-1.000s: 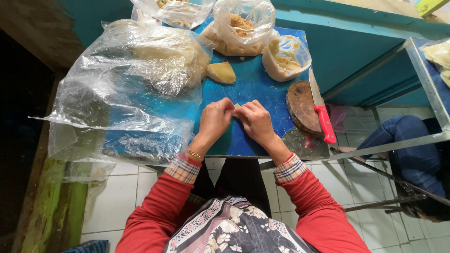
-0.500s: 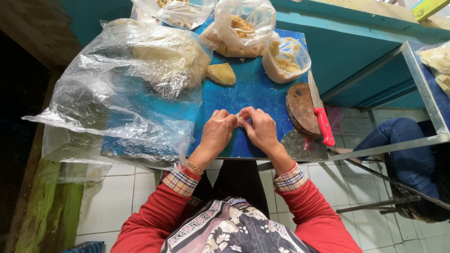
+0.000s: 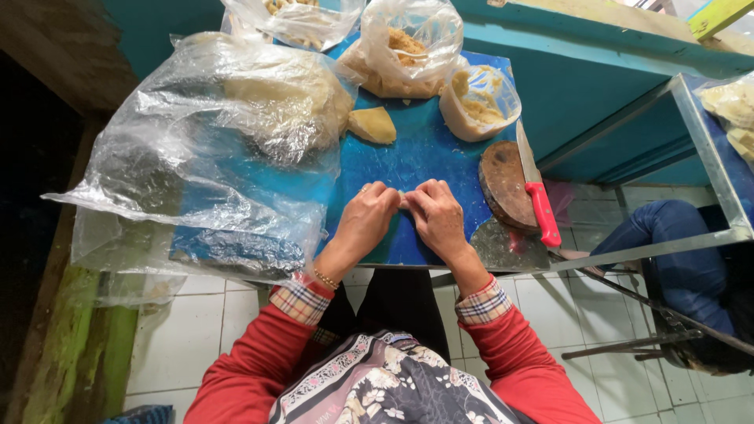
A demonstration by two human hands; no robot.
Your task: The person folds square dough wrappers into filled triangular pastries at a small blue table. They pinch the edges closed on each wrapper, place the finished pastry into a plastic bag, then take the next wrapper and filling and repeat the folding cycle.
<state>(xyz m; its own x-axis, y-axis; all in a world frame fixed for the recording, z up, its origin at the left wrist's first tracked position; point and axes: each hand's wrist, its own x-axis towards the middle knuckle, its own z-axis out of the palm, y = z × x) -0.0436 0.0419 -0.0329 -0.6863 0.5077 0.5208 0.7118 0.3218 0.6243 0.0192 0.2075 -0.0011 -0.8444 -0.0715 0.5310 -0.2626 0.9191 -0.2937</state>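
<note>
my left hand [image 3: 367,218] and right hand [image 3: 437,216] sat together on the blue desk [image 3: 424,157], fingertips meeting over a small pale piece [image 3: 404,199] pinched between them; both were curled nearly closed round it, though how much of it they gripped i couldn't tell. since a second ago they'd slid slightly right and drawn tighter together, so the working of that piece looked well under way. the yellow dough wedge [image 3: 372,124] lay apart, up the desk, untouched. the big clear bag [image 3: 212,149] crowded my left side. the round wooden block [image 3: 504,184] with the red-handled knife [image 3: 538,196] across it stayed at my right.
</note>
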